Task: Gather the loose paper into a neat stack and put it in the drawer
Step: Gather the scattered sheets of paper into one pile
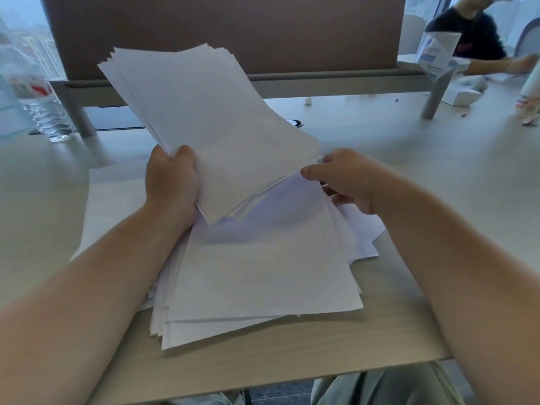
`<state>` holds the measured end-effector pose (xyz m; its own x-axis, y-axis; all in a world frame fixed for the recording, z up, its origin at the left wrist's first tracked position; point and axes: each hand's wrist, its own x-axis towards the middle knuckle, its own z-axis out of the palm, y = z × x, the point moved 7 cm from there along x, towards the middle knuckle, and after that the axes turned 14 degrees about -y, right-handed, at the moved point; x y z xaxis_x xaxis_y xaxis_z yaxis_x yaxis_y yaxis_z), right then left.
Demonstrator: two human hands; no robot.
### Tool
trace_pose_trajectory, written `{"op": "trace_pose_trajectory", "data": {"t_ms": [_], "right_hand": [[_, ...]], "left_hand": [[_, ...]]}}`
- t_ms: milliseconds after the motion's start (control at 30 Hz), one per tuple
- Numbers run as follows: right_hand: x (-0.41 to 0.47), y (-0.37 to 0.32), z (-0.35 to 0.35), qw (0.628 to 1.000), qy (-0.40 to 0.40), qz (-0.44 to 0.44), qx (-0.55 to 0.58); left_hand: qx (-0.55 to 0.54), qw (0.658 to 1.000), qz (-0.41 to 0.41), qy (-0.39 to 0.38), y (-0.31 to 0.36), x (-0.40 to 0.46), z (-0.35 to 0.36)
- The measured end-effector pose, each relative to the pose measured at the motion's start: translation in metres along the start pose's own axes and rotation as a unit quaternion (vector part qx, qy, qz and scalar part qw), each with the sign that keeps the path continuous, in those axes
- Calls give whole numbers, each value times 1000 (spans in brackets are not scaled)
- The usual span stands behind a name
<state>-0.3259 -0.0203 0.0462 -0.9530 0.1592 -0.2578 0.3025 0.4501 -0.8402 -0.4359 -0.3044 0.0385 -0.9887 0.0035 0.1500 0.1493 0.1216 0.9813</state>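
The left hand [172, 182] grips the lifted bunch of white paper sheets [210, 124], the right hand [342, 179] pinches its corner, so they might slide down onto the messy white paper pile [257, 282] on the pale wooden surface [292, 352].

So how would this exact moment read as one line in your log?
step: gathering | left hand: grips lifted sheaf | right hand: pinches its edge | loose pile: on desk, uneven | drawer: unseen

Matt white paper sheets [216, 118], pale wood-grain desk [292, 346], clear ribbed plastic bottle [43, 109].
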Motion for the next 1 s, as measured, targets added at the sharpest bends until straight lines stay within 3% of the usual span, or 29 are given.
{"op": "trace_pose_trajectory", "data": {"t_ms": [100,200,267,433,533,733,800,1000], "right_hand": [[0,-1,11,995,-69,-20,74],[-3,7,20,992,-126,17,8],[2,8,12,996,-85,14,-23],[5,15,-35,996,82,-14,34],[2,20,-42,991,113,-19,72],[3,13,-48,980,162,-79,82],[6,15,-50,983,164,-70,50],[6,19,-54,960,194,6,-203]], "left_hand": [[-11,1000,-1,13,3,-3,-2],[-37,999,-4,20,-1,-1,-8],[-57,998,-10,33,-3,1,-12],[-111,991,-14,72,0,1,-19],[-131,988,-15,76,-3,6,-23],[-69,993,-3,92,-1,6,-28],[-45,995,2,90,3,5,-27],[65,996,28,59,12,1,-17]]}}
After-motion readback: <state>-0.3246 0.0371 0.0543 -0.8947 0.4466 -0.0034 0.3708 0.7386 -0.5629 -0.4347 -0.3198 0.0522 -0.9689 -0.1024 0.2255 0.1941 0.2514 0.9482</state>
